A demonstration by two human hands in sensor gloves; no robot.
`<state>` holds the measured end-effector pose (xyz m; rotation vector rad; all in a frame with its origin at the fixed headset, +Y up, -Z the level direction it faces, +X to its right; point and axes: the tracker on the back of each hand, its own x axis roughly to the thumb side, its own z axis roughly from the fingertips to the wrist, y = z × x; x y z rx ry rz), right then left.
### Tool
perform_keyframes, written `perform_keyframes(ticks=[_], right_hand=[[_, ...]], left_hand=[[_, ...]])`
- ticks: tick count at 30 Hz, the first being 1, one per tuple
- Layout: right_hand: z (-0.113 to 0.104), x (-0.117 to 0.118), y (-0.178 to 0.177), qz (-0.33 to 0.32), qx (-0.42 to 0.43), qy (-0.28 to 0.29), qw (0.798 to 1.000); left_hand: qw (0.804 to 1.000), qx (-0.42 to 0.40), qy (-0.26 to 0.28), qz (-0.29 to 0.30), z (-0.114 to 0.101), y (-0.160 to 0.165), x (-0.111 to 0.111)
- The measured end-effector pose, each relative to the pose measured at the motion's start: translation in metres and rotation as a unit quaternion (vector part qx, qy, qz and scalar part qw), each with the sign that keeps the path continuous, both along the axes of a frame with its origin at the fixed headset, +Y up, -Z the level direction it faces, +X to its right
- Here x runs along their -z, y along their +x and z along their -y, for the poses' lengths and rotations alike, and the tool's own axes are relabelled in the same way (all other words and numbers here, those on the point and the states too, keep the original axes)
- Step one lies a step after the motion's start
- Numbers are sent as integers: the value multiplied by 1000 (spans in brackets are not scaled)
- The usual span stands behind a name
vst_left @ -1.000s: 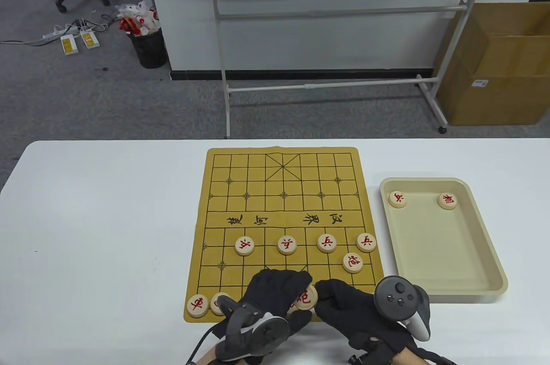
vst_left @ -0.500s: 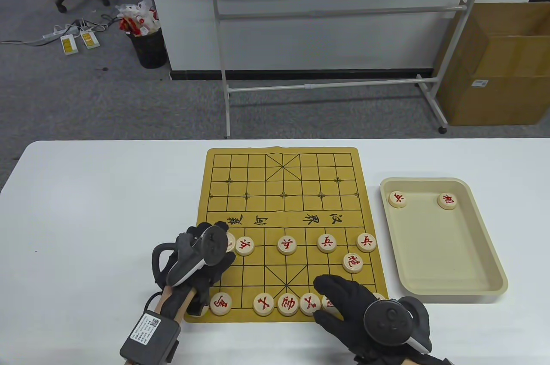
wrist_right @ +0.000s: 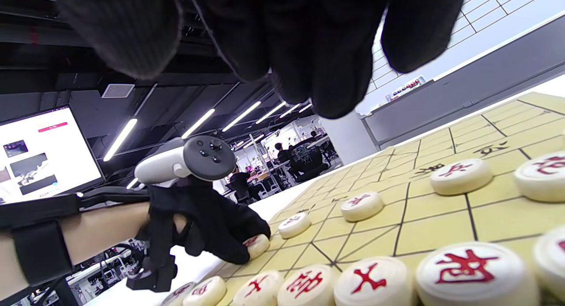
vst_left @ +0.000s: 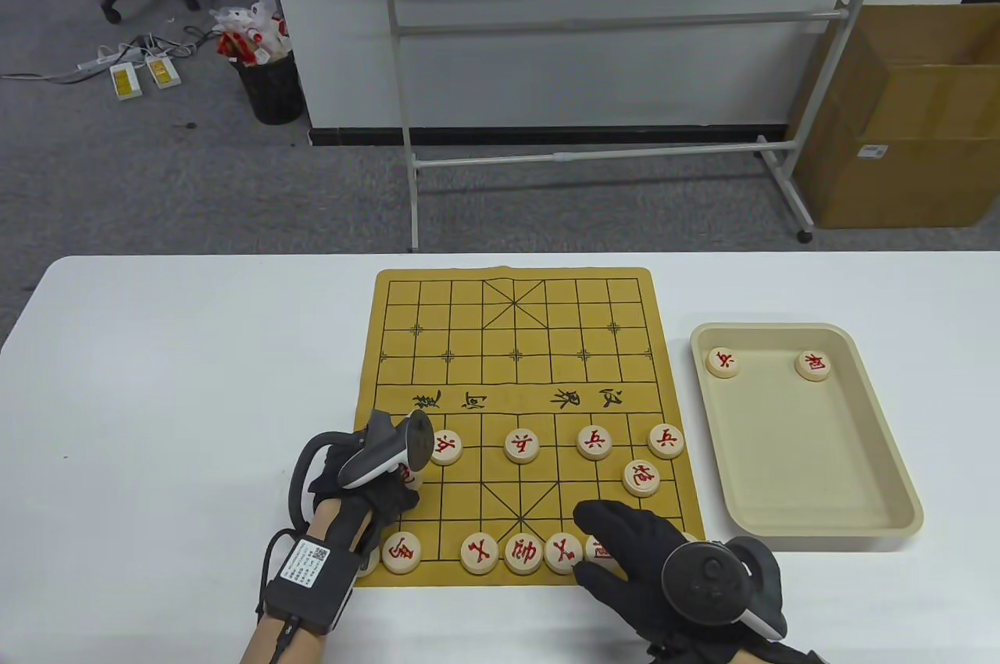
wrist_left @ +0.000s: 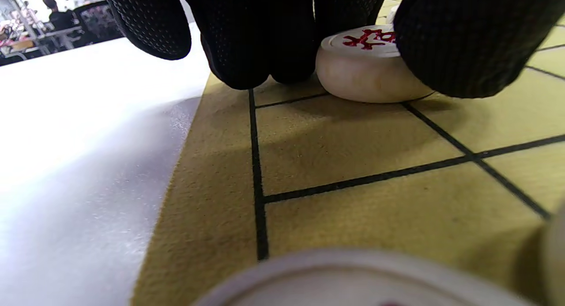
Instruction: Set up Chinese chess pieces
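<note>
A small, rigid, smooth-rimmed wooden disc, the cannon piece [wrist_left: 371, 65] is pinched at opposite rim edges by the left hand [vst_left: 375, 480], judged light and slip-prone; the right hand [vst_left: 625, 551] is spread flat.

Table view bright, evenly lit, sharp. Left wrist view: white table [wrist_left: 66, 120] glares, soft shadow beside the board [wrist_left: 353, 173]; near piece [wrist_left: 353, 279] at bottom edge blurred. Right wrist view: ceiling strip lights [wrist_right: 119, 138] glow, gloved fingers [wrist_right: 318, 45] dark, out of focus; wide-angle bend at edges.
</note>
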<state>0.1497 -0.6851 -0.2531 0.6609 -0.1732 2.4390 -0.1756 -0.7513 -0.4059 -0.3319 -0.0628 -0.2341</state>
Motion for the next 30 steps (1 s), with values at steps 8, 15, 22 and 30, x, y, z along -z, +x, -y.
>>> perform_keyframes(ticks=[8,15,22,30], right_hand=[[0,2,2,8,5,-5,1000],[4,8,5,22,14,-16,1000],[7,13,9,33,26,-23,999],[16,17,5,32,11,-30,999]], left_hand=[[992,-90,84,27,-55,12,-16],[947,-225,188,131,-89,57,-74],[910,-337,159,183,-74,82,-108],[896,-366,164,190,-57,83,-119]])
